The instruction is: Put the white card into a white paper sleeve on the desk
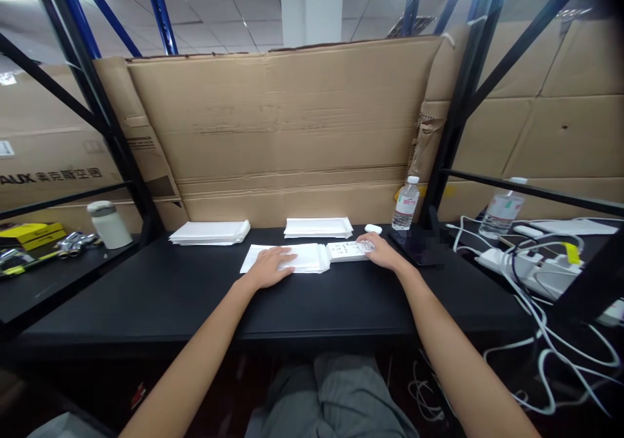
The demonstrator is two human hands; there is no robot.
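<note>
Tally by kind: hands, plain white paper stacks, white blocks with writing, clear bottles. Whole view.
Hands: 2
Plain white paper stacks: 3
White block with writing: 1
Clear bottles: 2
Total: 8

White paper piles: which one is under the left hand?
The front pile, with the left hand on top, beside the marked white block that the right hand touches. The back-left pile and back-middle pile have no hand on them.

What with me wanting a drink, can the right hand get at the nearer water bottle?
Probably yes: the right hand touches a white stack, but nothing tall seems to block its way to the bottle.
</note>
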